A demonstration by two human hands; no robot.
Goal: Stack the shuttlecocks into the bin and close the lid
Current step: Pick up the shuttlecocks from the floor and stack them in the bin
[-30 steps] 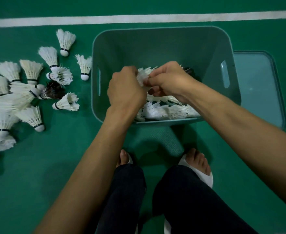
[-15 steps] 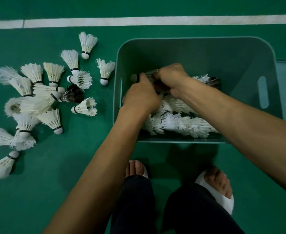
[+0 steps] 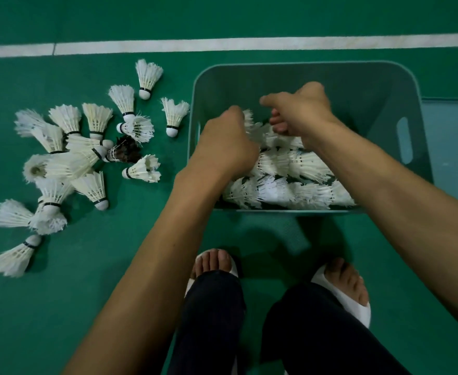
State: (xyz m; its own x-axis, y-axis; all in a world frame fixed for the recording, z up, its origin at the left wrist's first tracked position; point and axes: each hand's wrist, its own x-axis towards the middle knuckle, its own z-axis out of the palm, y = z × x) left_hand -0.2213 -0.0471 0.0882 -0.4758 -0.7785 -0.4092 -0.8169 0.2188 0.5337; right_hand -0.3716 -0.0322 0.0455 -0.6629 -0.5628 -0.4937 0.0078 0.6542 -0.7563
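Note:
A teal bin (image 3: 303, 64) stands on the green floor with rows of nested white shuttlecocks (image 3: 290, 190) lying in its near half. Both of my hands are inside the bin. My left hand (image 3: 222, 144) is closed on the left end of a shuttlecock stack (image 3: 260, 132) in the back row, with feathers showing at its fingertips. My right hand (image 3: 301, 112) hovers just over the same row, thumb and curled fingers apart with nothing between them. Several loose shuttlecocks (image 3: 87, 147) lie scattered on the floor left of the bin. The flat lid (image 3: 452, 147) lies right of the bin.
One dark-feathered shuttlecock (image 3: 125, 152) lies among the white ones. A white court line (image 3: 249, 44) runs across the floor behind the bin. My feet in white slippers (image 3: 341, 301) are just in front of the bin.
The stack that both hands held above the bin now lies in the back row. My right hand has let go and lifted slightly. The view has shifted, so the bin appears further right.

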